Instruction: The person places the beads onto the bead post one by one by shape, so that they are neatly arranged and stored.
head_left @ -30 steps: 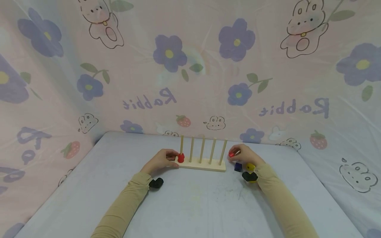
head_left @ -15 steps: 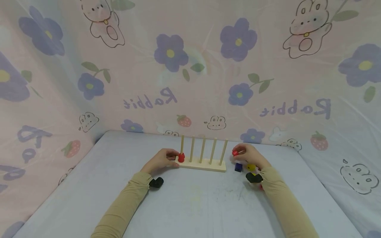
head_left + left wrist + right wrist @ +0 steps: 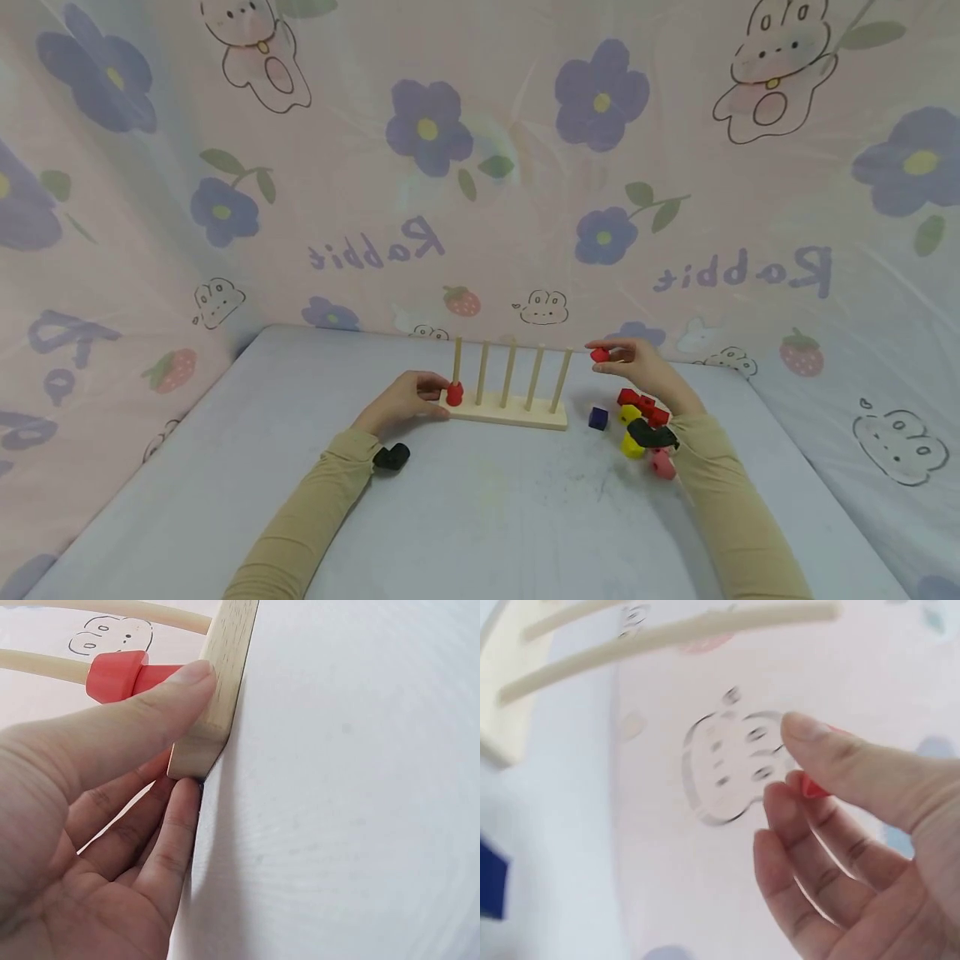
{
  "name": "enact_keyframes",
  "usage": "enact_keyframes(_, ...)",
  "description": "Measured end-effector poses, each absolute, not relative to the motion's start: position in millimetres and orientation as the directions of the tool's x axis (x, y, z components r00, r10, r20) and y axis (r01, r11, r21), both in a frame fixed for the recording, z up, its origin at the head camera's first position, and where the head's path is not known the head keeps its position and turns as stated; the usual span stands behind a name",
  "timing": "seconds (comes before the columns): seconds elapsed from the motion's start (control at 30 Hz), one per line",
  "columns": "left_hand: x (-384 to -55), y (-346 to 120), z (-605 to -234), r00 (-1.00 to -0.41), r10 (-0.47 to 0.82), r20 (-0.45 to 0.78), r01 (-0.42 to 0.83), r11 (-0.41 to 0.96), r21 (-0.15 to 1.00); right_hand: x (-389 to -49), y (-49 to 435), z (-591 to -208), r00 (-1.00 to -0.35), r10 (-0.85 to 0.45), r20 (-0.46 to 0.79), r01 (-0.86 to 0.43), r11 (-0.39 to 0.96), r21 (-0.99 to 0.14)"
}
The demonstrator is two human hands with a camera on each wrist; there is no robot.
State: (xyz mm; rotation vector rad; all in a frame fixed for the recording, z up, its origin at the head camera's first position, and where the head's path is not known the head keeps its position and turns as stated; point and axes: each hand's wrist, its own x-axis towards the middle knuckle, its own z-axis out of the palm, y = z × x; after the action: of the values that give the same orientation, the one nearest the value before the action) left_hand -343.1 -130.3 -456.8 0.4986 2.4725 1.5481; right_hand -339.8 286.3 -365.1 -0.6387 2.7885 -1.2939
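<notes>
A wooden peg stand (image 3: 517, 412) with several upright dowels sits on the table, red beads (image 3: 454, 395) stacked low on its leftmost dowel. My left hand (image 3: 403, 402) holds the stand's left end. In the left wrist view the thumb lies on the front of the wooden base (image 3: 232, 664), beside the red bead (image 3: 116, 676), with the other fingers at its end and behind. Right of the stand, my right hand (image 3: 643, 367) pinches a red bead (image 3: 600, 355) above the table. The right wrist view shows that bead (image 3: 814, 787) mostly covered by thumb and fingers.
A dark blue cube bead (image 3: 597, 418) lies just right of the stand. Below my right forearm are red beads (image 3: 628, 397), yellow beads (image 3: 632, 447) and a pink bead (image 3: 663, 464). A patterned curtain (image 3: 510, 208) hangs behind the white table (image 3: 480, 517).
My right hand has risen and shifted slightly right with the red bead, uncovering red, yellow and pink beads beneath the arm. My left hand has stayed on the stand's end.
</notes>
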Motion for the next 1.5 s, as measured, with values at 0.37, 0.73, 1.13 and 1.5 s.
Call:
enact_keyframes(0.37,-342.3,-132.3,-456.0,-0.926,0.378,0.023,0.184,0.396,0.9,-326.3,239.8,-308.6,-0.826,-0.45,0.34,-0.545,0.481,-0.687)
enact_keyframes(0.73,-341.4,-132.5,-454.4,-0.926,0.377,0.026,0.19,0.406,0.894,-323.2,178.0,-290.3,-0.805,-0.461,0.374,-0.564,0.398,-0.724)
enact_keyframes(1.13,-344.3,-134.0,-456.1,-0.916,0.398,0.038,0.216,0.41,0.886,-297.3,125.6,-279.5,-0.721,-0.497,0.483,-0.662,0.289,-0.691)
enact_keyframes(1.5,-344.8,-132.5,-455.2,-0.912,0.408,0.038,0.222,0.416,0.882,-296.1,95.3,-297.7,-0.714,-0.468,0.521,-0.66,0.202,-0.724)
